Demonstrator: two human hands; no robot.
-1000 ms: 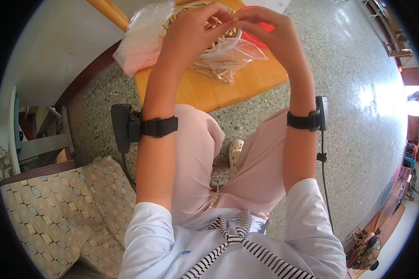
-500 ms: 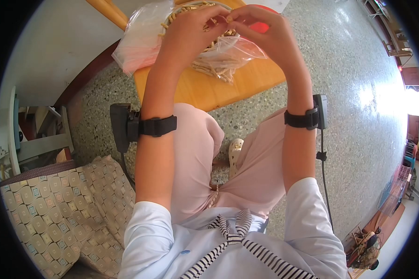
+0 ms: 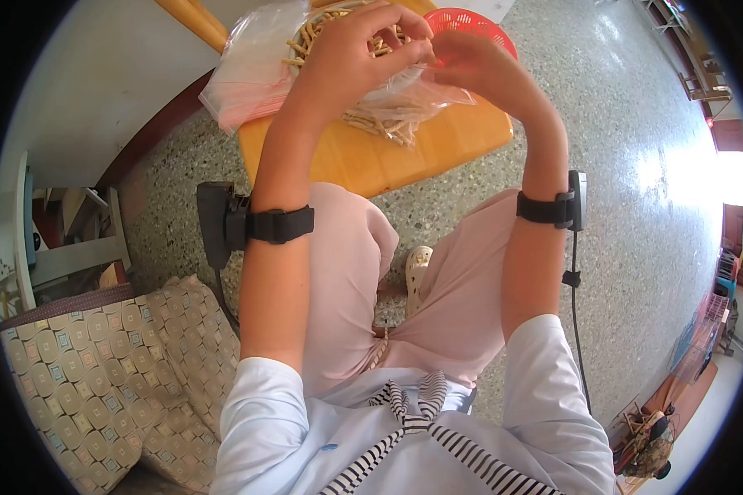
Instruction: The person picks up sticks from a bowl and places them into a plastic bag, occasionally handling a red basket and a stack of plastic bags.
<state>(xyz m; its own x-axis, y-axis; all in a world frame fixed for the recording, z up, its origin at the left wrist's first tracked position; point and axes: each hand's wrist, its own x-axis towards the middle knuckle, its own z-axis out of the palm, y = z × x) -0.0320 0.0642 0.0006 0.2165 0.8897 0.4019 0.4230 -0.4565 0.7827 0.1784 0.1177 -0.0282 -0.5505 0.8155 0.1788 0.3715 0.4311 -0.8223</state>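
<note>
My left hand (image 3: 363,54) is over the bowl (image 3: 295,59) of short, pale tan sticks (image 3: 312,35). Its thumb and forefinger come together in a pinch; whatever lies between them is too small to name. Close beside its fingertips is my right hand (image 3: 491,73), in front of the red slotted basket (image 3: 491,29). The right fingers curl inward near the thumb, and what they hold, if anything, is hidden. Below both hands lies a clear plastic bag (image 3: 396,115) with more pale sticks inside.
A wooden chair seat (image 3: 371,165) bears these things. Flat clear bags (image 3: 243,78) with a reddish edge lie at its left. A patterned cloth (image 3: 115,371) covers something at the lower left. Speckled floor (image 3: 627,206) spreads to the right.
My hands were touching at the fingertips over the bowl. The right hand has shifted right and slightly down, uncovering more of the red basket; the left fingertips have moved a little right.
</note>
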